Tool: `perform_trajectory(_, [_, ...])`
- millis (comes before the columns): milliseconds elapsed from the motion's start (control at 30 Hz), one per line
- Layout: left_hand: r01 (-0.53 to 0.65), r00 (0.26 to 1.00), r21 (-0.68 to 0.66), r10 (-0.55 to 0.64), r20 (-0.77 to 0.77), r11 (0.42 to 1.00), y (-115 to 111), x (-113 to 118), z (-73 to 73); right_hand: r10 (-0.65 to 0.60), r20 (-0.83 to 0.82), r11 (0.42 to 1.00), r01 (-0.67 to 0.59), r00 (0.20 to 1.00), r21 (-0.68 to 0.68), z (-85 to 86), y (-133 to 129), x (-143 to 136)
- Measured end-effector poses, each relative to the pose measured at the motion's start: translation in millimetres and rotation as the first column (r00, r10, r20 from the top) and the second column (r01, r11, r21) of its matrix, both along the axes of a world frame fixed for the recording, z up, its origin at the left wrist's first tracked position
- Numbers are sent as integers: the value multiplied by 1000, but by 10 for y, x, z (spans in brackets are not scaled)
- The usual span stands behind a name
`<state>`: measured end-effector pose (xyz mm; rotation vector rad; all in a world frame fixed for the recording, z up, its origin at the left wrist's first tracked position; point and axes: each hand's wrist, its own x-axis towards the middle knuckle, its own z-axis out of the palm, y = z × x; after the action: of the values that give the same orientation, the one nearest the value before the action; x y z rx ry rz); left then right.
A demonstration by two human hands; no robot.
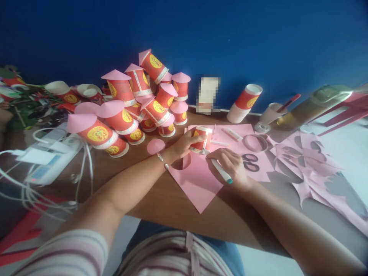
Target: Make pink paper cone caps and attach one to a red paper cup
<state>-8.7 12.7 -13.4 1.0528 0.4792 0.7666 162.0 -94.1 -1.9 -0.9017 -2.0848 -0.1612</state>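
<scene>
My left hand [186, 144] is wrapped round a red paper cup [198, 145] with a yellow emblem and a pale seam strip. The cup is tilted above pink paper [201, 184]. In my right hand [230, 163] is a white marker [220, 171] with a green end, which points down towards me. The fingertips of this hand are close to the cup's lower rim; whether they touch it is too small to tell. A pink paper disc [155, 146] lies beside my left wrist. Scissors with dark handles [251, 162] rest on the pink paper, right of my right hand.
Several red cups with pink cone tops [116, 82] are piled at the back left. A power strip [53, 161] with white cables lies left. Stacked cups [245, 101], a tape roll [255, 143], a bottle [310, 107] and pink paper scraps [313, 161] are on the right.
</scene>
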Motion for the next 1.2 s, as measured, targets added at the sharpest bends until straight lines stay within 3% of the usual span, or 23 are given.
perform_trajectory(667, [-13,1000,-46,14,15,999,17,3,-16,16,22,1000,-16,1000,16,-24,-1,-2])
perform_trajectory(1000, [-38,998,-55,40,49,998,64,0,-105,28,2,998,-28,1000,49,13,-12,-20])
perform_trajectory(1200, [-42,998,-53,45,42,998,42,0,-65,39,14,999,-40,999,32,-11,-8,-20])
